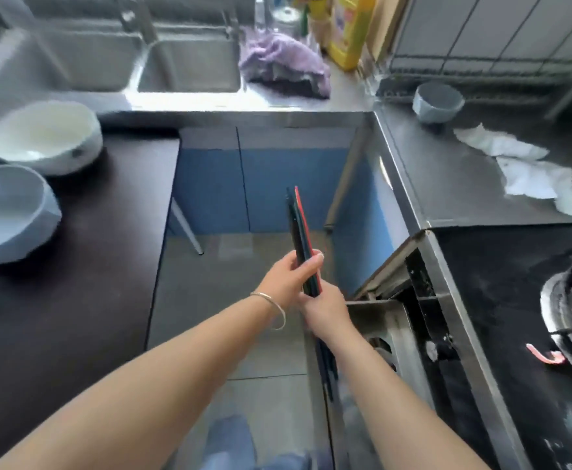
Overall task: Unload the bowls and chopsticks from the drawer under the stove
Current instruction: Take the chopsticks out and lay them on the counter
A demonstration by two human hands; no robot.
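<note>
Presently a bundle of chopsticks (301, 239) is gripped by both hands, left hand (289, 278) above right hand (325, 310), over the floor beside the open drawer (389, 320). Tips should be evened, then carried to the dark desk (74, 266) by the bowls (45, 135).

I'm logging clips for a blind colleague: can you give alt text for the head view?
Both hands hold a bundle of dark and red chopsticks upright over the floor, left hand above right hand, beside the open drawer under the stove. Two pale bowls sit on the dark counter to the left.
</note>
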